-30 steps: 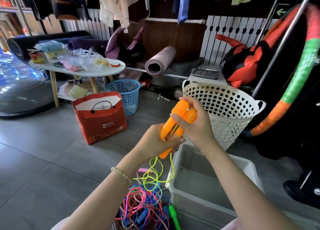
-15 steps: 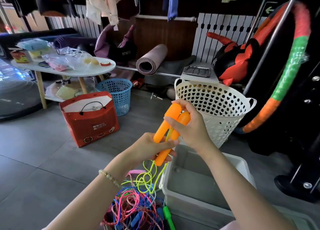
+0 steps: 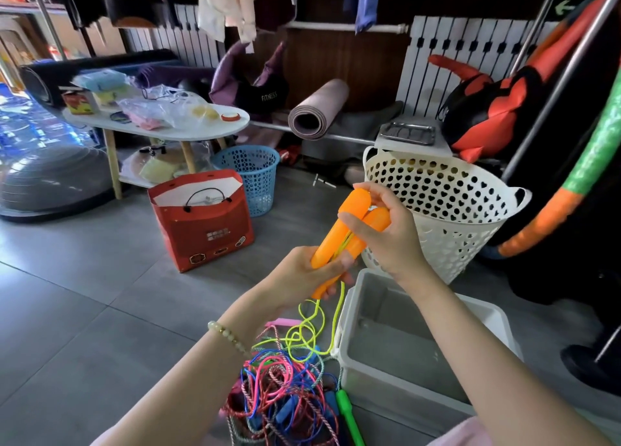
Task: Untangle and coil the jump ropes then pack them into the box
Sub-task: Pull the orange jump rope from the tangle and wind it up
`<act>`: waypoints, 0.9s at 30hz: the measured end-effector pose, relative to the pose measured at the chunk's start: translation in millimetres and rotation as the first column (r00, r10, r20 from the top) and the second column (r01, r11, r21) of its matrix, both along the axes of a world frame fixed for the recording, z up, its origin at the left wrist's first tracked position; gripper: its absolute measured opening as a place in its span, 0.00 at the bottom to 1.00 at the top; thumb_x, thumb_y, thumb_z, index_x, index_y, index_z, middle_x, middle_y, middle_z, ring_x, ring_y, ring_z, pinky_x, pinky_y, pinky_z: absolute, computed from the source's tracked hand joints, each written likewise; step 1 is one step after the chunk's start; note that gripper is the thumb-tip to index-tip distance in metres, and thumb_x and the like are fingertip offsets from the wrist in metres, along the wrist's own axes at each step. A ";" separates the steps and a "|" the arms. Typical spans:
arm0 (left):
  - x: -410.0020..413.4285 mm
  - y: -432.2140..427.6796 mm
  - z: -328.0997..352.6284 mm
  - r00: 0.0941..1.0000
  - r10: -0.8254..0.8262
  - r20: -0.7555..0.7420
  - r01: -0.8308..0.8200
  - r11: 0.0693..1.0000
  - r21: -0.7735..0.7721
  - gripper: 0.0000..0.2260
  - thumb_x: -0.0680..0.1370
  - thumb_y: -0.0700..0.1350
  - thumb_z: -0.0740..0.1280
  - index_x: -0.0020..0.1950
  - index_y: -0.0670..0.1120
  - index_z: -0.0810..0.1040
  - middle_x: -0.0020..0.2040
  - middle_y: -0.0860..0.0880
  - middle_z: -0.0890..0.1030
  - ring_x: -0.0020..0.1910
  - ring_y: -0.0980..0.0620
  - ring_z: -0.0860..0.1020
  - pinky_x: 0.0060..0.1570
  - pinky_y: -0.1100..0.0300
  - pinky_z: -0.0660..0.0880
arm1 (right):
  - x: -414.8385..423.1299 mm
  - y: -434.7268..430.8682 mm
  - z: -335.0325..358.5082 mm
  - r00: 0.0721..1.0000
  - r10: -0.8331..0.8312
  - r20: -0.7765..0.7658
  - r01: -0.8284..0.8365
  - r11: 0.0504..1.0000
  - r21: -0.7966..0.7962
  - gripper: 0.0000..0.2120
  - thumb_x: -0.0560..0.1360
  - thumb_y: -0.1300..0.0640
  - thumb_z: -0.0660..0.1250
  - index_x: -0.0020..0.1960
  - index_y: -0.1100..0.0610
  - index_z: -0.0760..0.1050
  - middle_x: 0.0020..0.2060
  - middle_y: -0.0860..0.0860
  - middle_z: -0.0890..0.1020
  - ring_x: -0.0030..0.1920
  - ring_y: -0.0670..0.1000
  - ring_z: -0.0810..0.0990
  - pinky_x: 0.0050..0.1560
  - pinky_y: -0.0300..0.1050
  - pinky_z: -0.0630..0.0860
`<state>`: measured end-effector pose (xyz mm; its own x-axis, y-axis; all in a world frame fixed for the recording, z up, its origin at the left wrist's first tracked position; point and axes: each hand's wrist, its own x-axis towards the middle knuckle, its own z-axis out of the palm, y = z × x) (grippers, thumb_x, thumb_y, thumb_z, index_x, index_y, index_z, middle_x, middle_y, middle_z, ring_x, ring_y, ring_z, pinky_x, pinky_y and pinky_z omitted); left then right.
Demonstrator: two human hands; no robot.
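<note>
Jump rope handles (image 3: 349,234), two fat orange ones, sit side by side up in the air near the grey box (image 3: 420,408). The left hand (image 3: 302,277) curls its fingers round their low ends, and the right hand (image 3: 389,240) curls round the tops. A thin yellow cord (image 3: 312,331) hangs down to a messy pile of ropes (image 3: 285,392) on the floor, just beside the box. A white basket (image 3: 453,244) stands behind.

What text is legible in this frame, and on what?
"FITNESS": on the black bag behind the white table.
Green sign, top right: an arrow pointing left, no words.
Red paper bag: front label too blurred to read.
Black shirt, hanging top left: white print cut off, unreadable.
Small red box on the table: print too small.
Orange handles and box: no text visible.
</note>
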<state>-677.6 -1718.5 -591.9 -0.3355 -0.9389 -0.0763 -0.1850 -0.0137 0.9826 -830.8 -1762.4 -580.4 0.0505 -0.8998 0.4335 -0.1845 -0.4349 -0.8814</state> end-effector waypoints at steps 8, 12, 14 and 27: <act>17.5 -14.8 0.3 0.951 0.216 -0.220 -0.188 0.972 0.141 0.11 0.79 0.49 0.64 0.52 0.42 0.79 0.37 0.50 0.79 0.29 0.57 0.74 0.31 0.66 0.73 | 5.7 6.6 -29.1 0.871 0.470 0.141 -0.450 0.650 0.612 0.35 0.73 0.30 0.49 0.66 0.53 0.71 0.60 0.53 0.80 0.61 0.50 0.78 0.68 0.48 0.67; 27.7 -17.1 1.1 0.917 0.236 -0.323 -0.180 0.965 0.192 0.11 0.80 0.48 0.62 0.53 0.42 0.79 0.36 0.51 0.77 0.30 0.57 0.73 0.31 0.67 0.72 | 5.7 10.9 -30.3 0.864 0.503 0.013 -0.412 0.692 0.594 0.22 0.77 0.45 0.57 0.61 0.59 0.76 0.46 0.53 0.81 0.49 0.49 0.78 0.57 0.38 0.72; 28.2 -17.0 1.9 0.907 0.227 -0.354 -0.166 0.966 0.196 0.11 0.80 0.48 0.62 0.54 0.42 0.78 0.36 0.51 0.77 0.30 0.58 0.73 0.30 0.67 0.72 | 7.0 12.4 -29.6 0.864 0.503 -0.043 -0.404 0.740 0.538 0.14 0.80 0.54 0.58 0.54 0.62 0.76 0.38 0.50 0.75 0.43 0.47 0.74 0.51 0.35 0.72; 35.8 -19.0 4.0 0.900 0.305 -0.310 -0.229 0.939 0.258 0.15 0.79 0.49 0.64 0.58 0.40 0.78 0.35 0.51 0.74 0.27 0.59 0.70 0.27 0.70 0.68 | 8.3 15.6 -8.8 0.696 -0.015 -0.718 -0.127 0.981 -0.144 0.07 0.76 0.52 0.66 0.51 0.53 0.77 0.36 0.43 0.78 0.36 0.47 0.74 0.36 0.46 0.68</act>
<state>-641.8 -1737.5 -587.8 -0.1155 -0.9712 -0.2083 0.2001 -0.2282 0.9528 -822.6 -1746.8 -589.1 0.4557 -0.8011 0.3881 -0.6962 -0.5924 -0.4053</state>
